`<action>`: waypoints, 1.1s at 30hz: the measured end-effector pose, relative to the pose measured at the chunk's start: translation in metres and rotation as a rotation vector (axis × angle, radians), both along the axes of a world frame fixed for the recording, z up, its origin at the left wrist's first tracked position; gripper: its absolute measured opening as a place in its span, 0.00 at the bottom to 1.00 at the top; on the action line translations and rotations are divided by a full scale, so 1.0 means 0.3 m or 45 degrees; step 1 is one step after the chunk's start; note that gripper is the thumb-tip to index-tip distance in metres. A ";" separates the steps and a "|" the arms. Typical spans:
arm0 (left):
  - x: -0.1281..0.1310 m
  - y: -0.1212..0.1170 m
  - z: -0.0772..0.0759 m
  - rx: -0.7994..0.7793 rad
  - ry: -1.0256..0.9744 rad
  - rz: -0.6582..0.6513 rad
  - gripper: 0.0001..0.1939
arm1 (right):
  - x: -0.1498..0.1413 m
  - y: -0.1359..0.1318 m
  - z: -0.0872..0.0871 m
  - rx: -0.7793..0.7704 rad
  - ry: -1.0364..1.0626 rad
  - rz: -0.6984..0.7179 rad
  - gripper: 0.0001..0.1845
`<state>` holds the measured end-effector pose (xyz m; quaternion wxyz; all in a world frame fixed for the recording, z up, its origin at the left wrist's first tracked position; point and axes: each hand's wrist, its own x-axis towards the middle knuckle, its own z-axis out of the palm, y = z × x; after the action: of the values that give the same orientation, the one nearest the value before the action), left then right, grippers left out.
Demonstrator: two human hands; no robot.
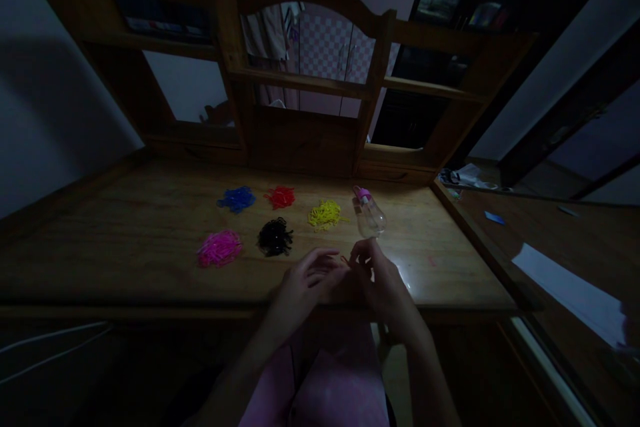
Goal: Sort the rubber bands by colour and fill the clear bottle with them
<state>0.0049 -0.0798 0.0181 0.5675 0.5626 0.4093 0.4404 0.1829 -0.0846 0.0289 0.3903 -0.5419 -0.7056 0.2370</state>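
Just above the table's front edge, my hands are close together. My right hand is closed, its thumb and index finger pinched by a thin orange strand that looks like a small rubber band. My left hand is half curled with fingers apart, its thumb reaching towards the right fingertips; nothing shows in it, though its palm is partly hidden. Loose heaps of similar thin bands lie beyond: black, pink, blue, red and yellow. Behind my right hand, a clear bottle with a pink cap lies on its side.
The wooden table is backed by a wooden shelf frame with openings and small drawers. At the right stands a lower brown surface with a white paper sheet and a small blue card. White cables hang lower left.
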 end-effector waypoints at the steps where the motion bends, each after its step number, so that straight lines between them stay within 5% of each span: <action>1: 0.008 -0.003 0.002 0.016 -0.003 -0.005 0.16 | -0.020 -0.013 0.001 -0.022 0.019 0.022 0.03; 7: 0.002 0.025 0.001 0.085 0.104 0.163 0.10 | -0.073 -0.037 0.000 0.071 0.136 -0.054 0.02; 13: -0.024 0.037 0.027 0.123 0.154 0.121 0.09 | -0.107 -0.027 0.008 0.117 0.192 -0.022 0.02; 17: -0.067 0.071 0.052 0.179 0.209 0.151 0.10 | -0.089 -0.024 0.037 0.178 0.201 -0.039 0.10; 24: -0.317 0.430 0.074 0.510 0.665 0.579 0.10 | 0.169 -0.032 0.041 0.138 -0.118 -0.247 0.08; 28: -0.379 0.592 0.072 0.561 0.922 0.524 0.14 | 0.230 -0.052 -0.001 -0.042 -0.264 -0.182 0.10; 30: -0.347 0.592 0.072 0.643 0.984 0.494 0.15 | 0.214 -0.052 -0.014 -0.085 -0.315 -0.152 0.10; 33: -0.235 0.491 0.077 0.751 0.958 0.317 0.11 | 0.171 -0.037 -0.015 -0.131 -0.408 -0.137 0.07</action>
<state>-0.0656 0.0676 0.0412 0.1398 0.7660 0.5079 0.3683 0.2342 -0.0956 0.0246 0.2567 -0.6290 -0.7157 0.1620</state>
